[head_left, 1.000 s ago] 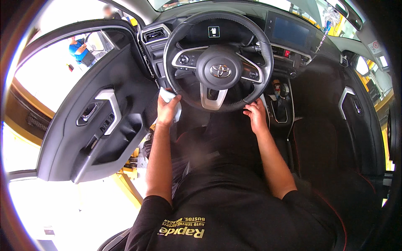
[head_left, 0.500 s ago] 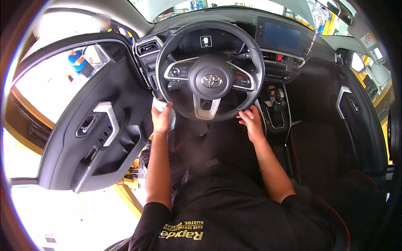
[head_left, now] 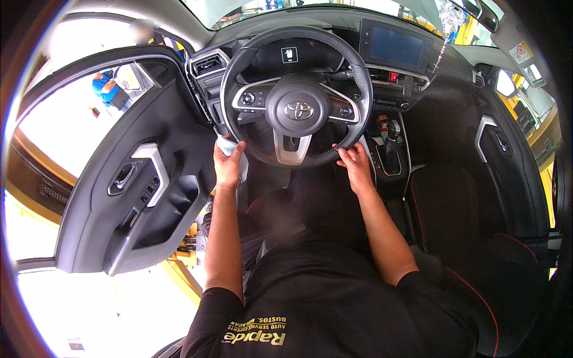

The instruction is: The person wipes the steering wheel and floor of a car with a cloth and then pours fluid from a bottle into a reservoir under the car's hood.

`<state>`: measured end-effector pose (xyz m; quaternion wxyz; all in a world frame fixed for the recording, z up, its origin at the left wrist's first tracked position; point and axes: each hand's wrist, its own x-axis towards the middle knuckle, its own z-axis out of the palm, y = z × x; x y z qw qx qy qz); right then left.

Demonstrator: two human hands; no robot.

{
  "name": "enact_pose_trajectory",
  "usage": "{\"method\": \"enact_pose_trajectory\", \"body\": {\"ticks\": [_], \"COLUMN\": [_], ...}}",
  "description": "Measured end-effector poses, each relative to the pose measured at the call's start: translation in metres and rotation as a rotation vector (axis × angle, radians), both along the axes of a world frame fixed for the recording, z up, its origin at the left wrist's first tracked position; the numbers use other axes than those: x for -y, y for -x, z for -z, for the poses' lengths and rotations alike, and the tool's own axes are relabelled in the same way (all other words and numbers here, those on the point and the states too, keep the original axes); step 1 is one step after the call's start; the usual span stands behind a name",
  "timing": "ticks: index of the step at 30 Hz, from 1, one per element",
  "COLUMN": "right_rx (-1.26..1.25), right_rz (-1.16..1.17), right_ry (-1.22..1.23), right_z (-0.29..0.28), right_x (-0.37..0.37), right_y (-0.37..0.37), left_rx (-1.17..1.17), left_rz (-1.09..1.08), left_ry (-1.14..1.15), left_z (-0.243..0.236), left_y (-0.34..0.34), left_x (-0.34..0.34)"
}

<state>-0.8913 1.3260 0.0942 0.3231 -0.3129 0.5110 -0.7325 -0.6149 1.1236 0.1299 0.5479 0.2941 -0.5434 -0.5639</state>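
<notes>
On the far left, the open car door [head_left: 89, 203] stands swung out beside the person, its armrest near the left forearm; an elbow flung wide could knock it. Next comes the left hand [head_left: 228, 169], closed around a pale blue cloth [head_left: 227, 145], its thumb up at the lower left of the rim. The cloth lies between that hand and the wheel, so a turn made through it might slip, or the loose end hanging below could bunch up. In the middle, the steering wheel [head_left: 298, 111] sits nearly straight before the person. At its lower right, the right hand [head_left: 357, 170] has its fingers loosely curled at the rim; whether they grip or merely rest, I cannot tell. A careless outward swing could bump the gear lever [head_left: 393, 132] nearby.
</notes>
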Motion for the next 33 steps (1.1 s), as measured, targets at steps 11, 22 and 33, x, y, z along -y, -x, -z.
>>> {"method": "enact_pose_trajectory", "body": {"ticks": [11, 22, 33], "right_rx": [-0.058, -0.037, -0.064], "right_rz": [0.008, -0.029, -0.029], "right_ry": [0.023, 0.141, 0.055], "right_z": [0.003, 0.014, 0.007], "right_x": [0.005, 0.008, 0.004], "right_y": [0.003, 0.006, -0.004], "left_rx": [0.064, 0.076, 0.092], "left_rz": [-0.029, -0.015, -0.013], "left_ry": [0.073, 0.091, 0.06], "left_z": [0.004, 0.004, 0.001], "left_y": [-0.003, -0.003, -0.003], "left_x": [0.006, 0.002, 0.001]}}
